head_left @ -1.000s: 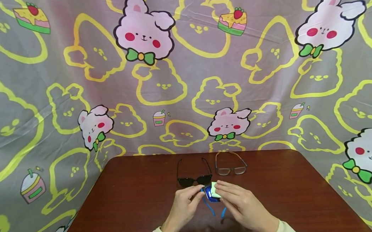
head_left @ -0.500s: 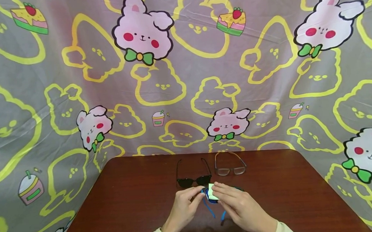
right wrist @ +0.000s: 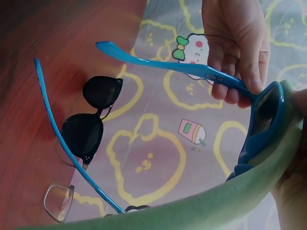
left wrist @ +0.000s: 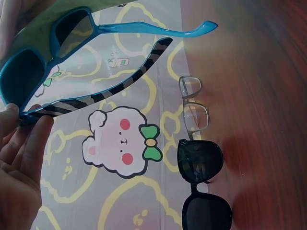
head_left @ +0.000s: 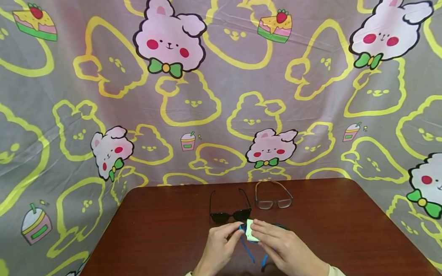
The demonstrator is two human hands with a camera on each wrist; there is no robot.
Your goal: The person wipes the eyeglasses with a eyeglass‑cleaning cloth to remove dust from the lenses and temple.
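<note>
Pinching blue glasses [left wrist: 23,76] by one corner above the worktop [head_left: 165,226] with left grip [head_left: 220,243]. Holding pale green cloth [head_left: 250,233] over the front with right grip [head_left: 284,244] (can't tell how tightly), hiding much from above.

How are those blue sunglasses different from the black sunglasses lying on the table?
The blue sunglasses have a bright blue frame with striping along one arm; the black sunglasses look plain black. The left hand pinches the blue sunglasses, while the black sunglasses rest on the table. The blue sunglasses' arms point away from the patterned backdrop; the black sunglasses' arms point toward it. Both pairs have dark lenses and unfolded arms.
</note>
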